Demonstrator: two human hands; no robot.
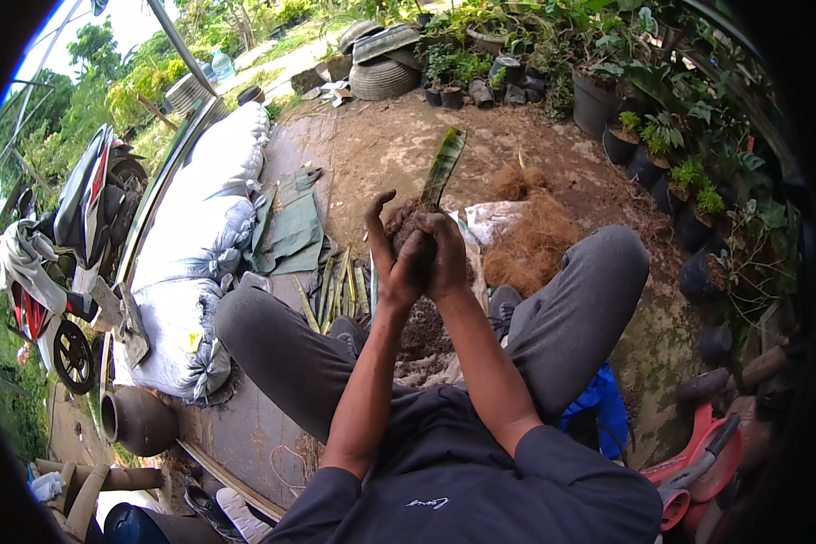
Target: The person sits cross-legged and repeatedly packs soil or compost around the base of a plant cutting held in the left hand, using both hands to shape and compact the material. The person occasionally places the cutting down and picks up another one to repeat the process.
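Observation:
Both my hands are raised between my knees, wrists close together, around a clump of dark soil (402, 221). A green strap-shaped leaf cutting (445, 166) sticks up from the clump. My left hand (398, 255) cups it from the left, its fingers raised and apart. My right hand (442, 248) presses on the soil at the foot of the leaf, fingers curled. Below my forearms lies a heap of dark soil (423, 333). Brown coconut fibre (534, 241) is piled beyond my right foot, beside a white plastic bag (493, 221). More cut leaf strips (340, 289) lie near my left foot.
Tied white sacks (177, 299) line the left side, with a green cloth (292, 221) beside them. A clay pot (139, 421) lies at lower left. Potted plants (687, 228) in black containers edge the right. A red plastic object (693, 462) stands at lower right.

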